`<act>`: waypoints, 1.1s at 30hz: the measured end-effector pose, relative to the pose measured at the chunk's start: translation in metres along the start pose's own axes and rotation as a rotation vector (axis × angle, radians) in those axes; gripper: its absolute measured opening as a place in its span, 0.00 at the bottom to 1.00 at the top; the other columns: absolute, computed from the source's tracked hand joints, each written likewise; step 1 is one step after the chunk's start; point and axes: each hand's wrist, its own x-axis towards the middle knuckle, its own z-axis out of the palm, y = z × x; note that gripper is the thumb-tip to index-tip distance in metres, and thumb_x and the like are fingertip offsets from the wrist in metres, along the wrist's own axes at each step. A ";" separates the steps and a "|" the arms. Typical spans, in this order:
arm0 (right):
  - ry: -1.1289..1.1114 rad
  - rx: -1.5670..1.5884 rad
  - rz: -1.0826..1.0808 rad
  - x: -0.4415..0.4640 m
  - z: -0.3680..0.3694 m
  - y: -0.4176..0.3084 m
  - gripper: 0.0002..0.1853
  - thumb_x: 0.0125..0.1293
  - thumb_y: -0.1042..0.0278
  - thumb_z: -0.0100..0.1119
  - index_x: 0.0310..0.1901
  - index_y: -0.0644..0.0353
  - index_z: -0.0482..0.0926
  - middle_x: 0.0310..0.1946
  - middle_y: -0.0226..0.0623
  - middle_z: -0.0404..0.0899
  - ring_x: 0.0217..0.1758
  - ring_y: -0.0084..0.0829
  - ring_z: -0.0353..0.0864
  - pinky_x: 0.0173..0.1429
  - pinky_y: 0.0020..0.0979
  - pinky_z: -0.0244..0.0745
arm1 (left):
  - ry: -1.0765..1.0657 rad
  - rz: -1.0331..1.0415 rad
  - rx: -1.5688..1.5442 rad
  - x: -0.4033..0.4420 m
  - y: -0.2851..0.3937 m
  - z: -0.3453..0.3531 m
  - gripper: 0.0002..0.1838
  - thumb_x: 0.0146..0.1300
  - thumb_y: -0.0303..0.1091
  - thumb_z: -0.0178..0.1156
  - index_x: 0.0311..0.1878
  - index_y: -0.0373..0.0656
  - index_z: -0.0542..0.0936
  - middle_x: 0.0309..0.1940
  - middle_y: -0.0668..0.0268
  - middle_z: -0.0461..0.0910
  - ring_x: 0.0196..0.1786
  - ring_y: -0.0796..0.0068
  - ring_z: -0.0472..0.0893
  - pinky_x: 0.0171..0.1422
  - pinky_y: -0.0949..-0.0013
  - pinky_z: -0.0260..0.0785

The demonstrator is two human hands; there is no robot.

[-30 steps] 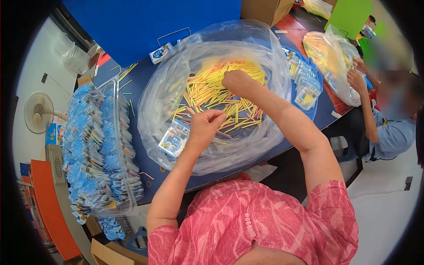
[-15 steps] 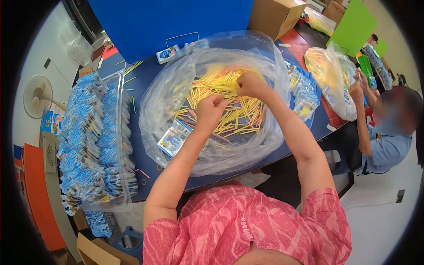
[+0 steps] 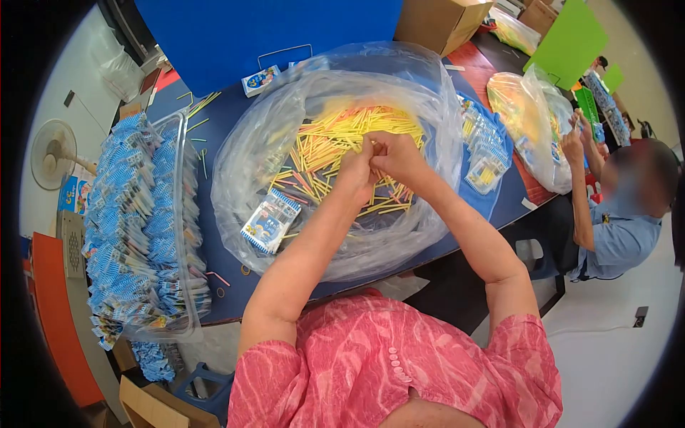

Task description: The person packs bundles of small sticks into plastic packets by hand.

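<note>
My left hand and my right hand meet over a large clear plastic bag that lies open on the table. Fingertips of both hands are pinched together and touch or nearly touch; whatever they hold is hidden. Beneath and beyond them, a heap of yellow and pink thin straws fills the bag's middle. A blue-and-white printed packet rests on the bag's near left side, beside my left forearm.
On the left, a clear plastic bin holds rows of blue-and-white packets. More filled packets lie right of the bag. A blue panel and a cardboard box stand behind. A co-worker sits at right.
My right hand has come back from the far side of the straw heap to meet my left hand. My left hand has moved slightly right. The whole view has shifted a little.
</note>
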 end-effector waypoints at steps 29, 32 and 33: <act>0.331 -0.188 -0.341 -0.046 0.017 0.006 0.06 0.54 0.71 0.66 0.34 0.61 0.84 0.26 0.36 0.80 0.27 0.31 0.79 0.32 0.30 0.73 | -0.073 -0.025 -0.068 -0.036 0.008 -0.019 0.13 0.72 0.36 0.50 0.51 0.37 0.71 0.50 0.57 0.78 0.51 0.62 0.79 0.53 0.61 0.75; 0.221 -0.292 -0.485 -0.044 0.006 0.004 0.07 0.57 0.71 0.63 0.38 0.60 0.84 0.31 0.35 0.83 0.33 0.27 0.81 0.35 0.31 0.74 | -0.013 -0.050 -0.107 -0.035 0.006 -0.022 0.17 0.71 0.37 0.52 0.58 0.38 0.68 0.53 0.57 0.77 0.52 0.62 0.79 0.55 0.59 0.74; 0.166 -0.241 -0.502 -0.044 -0.004 0.000 0.07 0.61 0.72 0.60 0.40 0.59 0.84 0.35 0.34 0.84 0.38 0.26 0.83 0.38 0.33 0.75 | 0.063 -0.069 -0.111 -0.034 0.007 -0.025 0.22 0.71 0.38 0.53 0.63 0.38 0.65 0.54 0.57 0.76 0.53 0.62 0.79 0.56 0.58 0.74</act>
